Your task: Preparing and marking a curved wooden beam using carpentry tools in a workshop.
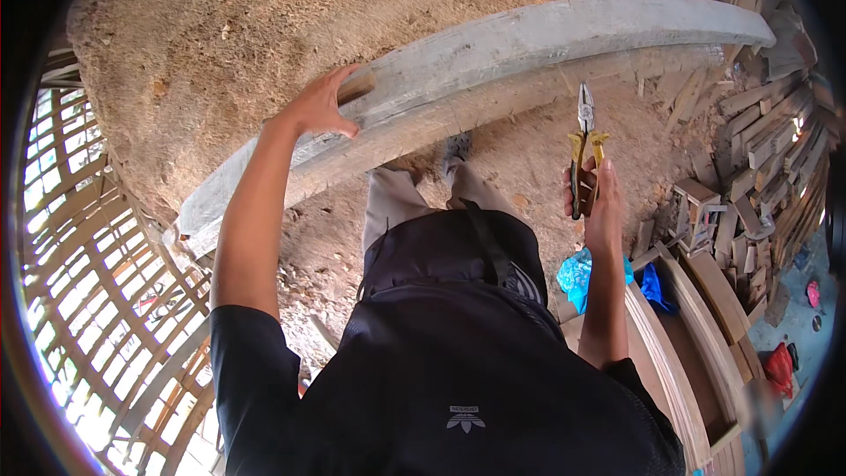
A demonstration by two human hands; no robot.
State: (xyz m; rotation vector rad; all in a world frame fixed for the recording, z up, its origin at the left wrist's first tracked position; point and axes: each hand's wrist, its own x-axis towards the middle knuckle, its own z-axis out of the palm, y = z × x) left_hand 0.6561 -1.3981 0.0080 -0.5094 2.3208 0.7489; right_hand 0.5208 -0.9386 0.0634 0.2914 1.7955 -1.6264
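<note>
A long grey beam (529, 42) crosses in front of me, looking bent by the lens, with a rough lighter side facing me. At its left part is my left hand (319, 107), thumb and fingers spread apart over the top edge. Between them shows a small brown patch (357, 86); whether it is a loose piece or part of the beam I cannot make out. My right hand (603, 198) grips combination pliers (585, 115) by their yellow and black handles. The plier jaws point away from me, short of the beam, and look nearly closed.
Reddish-brown dirt (220, 26) covers the ground. A slatted lattice wall (84, 256) stands at left. Cut wood pieces (767, 141) are heaped at right. Nearer, beside my right arm, are a wooden frame (696, 300), a light-blue bag (577, 275) and a red bag (779, 368).
</note>
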